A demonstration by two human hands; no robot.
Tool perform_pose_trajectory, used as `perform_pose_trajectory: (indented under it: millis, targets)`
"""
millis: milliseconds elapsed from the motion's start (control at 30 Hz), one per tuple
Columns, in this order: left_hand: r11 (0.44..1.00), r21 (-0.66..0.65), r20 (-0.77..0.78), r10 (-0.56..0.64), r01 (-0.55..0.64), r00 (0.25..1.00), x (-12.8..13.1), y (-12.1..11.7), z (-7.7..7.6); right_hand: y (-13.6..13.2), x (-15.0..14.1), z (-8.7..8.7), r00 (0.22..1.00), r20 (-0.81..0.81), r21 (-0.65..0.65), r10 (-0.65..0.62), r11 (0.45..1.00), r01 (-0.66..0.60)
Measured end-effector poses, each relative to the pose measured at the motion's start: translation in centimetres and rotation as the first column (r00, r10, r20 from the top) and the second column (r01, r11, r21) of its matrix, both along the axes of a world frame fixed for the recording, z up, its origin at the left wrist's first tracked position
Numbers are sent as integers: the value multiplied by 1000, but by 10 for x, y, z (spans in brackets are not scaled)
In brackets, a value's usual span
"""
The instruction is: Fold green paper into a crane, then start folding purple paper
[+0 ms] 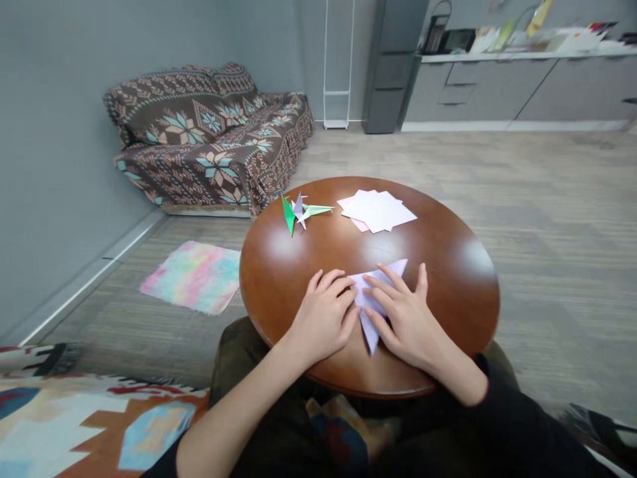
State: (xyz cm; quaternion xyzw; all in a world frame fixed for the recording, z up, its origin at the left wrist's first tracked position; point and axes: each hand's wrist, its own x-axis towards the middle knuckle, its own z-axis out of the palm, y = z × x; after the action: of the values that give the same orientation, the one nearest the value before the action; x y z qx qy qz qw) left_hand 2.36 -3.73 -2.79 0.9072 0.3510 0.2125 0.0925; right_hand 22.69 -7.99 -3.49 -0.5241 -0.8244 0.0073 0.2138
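Observation:
A lilac sheet of paper folded into a pointed shape (372, 332) lies on the round polished wooden table (448, 285), close to its near edge. My left hand (323, 315) presses the paper's left side with its fingertips. My right hand (405, 315) rests over its right side, fingers spread across the folds, hiding the middle. Beyond them stand a green origami crane (288, 214), a lilac origami crane (298, 209) and a pale green origami crane (313, 211). A stack of white and pink paper squares (377, 211) lies at the table's far side.
A sofa under a patterned brown throw (209, 139) stands against the wall at the far left. A pastel tie-dye cloth (194, 277) lies on the floor left of the table. Grey cabinets with a cluttered counter (497, 56) run along the back wall.

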Motion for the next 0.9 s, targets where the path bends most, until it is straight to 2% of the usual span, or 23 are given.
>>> perform_pose_trajectory:
  millis: [167,367,600,700,800,900]
  targets:
    - [991,-11,47,-134,134,990,-3,-3,1,0,8,-2,1000,-14,-46,-5,999,5]
    - [987,-19,11,-159,160,987,-6,-4,2,6,31,-11,999,21,-97,-24,995,26]
    - [977,1,-61,-214,214,975,-3,-9,7,16,44,-9,996,61,-135,-62,988,70]
    - [964,27,-110,-259,264,959,1,-9,12,17,47,-6,998,56,-187,-27,982,37]
    - [957,0,-157,-286,290,945,8,1,14,18,50,-2,998,54,-261,39,965,-24]
    - [972,-21,-160,-236,236,958,18,14,12,19,54,1,995,51,-318,80,946,-60]
